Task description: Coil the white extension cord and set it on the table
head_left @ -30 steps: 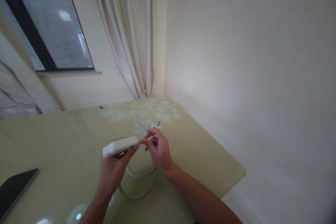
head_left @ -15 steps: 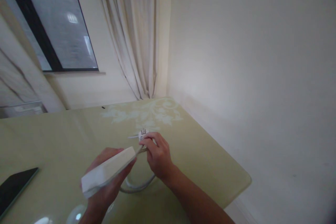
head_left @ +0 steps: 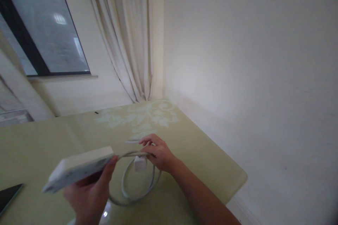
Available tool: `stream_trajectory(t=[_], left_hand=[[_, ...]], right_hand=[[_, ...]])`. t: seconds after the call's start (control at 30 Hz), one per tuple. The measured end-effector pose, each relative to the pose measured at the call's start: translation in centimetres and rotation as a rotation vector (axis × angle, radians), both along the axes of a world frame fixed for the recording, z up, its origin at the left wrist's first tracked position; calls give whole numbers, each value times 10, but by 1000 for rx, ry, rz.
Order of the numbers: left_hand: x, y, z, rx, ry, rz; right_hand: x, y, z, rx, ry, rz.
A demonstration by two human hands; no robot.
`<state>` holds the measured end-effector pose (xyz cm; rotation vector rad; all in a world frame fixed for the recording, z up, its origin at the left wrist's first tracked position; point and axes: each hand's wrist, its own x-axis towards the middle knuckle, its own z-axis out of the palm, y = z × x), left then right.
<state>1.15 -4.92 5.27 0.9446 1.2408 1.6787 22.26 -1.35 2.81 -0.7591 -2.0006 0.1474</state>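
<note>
My left hand (head_left: 92, 190) is wrapped round a white power strip (head_left: 81, 163), held tilted above the table at the lower left. A pale grey cable (head_left: 126, 154) runs from the strip's right end to my right hand (head_left: 160, 153). There my thumb and fingers are closed on the cable. The white plug (head_left: 140, 164) hangs just beneath the held cable, with its pins hidden from view. More of the cable curves in loops below it, over the tabletop. A thin straight light strand, perhaps a cable tie or cable end, shows left of my right fingertips.
The pale green table (head_left: 208, 168) has a white floral pattern at its far corner. A dark flat device (head_left: 9, 197) lies at the left edge. A small black piece (head_left: 96, 113) lies near the back edge. A wall (head_left: 250, 77) borders the right side; a curtain (head_left: 129, 42) hangs behind.
My left hand has moved left and turned the power strip flatter. My right hand has gone from the plug to the cable, and the plug now hangs below. The view has shifted slightly right.
</note>
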Motion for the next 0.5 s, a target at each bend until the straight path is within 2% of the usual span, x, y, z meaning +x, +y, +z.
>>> stream_trajectory(t=[0.07, 0.13, 0.23, 0.37, 0.5], left_hand=[[1, 8, 7, 47, -64, 9], [1, 15, 11, 37, -167, -63], [0, 22, 9, -65, -275, -163], [4, 28, 0, -251, -254, -181], [7, 33, -3, -415, -297, -181]], right_hand=[[0, -5, 4, -3, -48, 33], [0, -10, 5, 25, -57, 42], [-1, -16, 5, 136, -87, 22], [-3, -23, 5, 229, -180, 5], [-8, -25, 9, 165, 31, 84]])
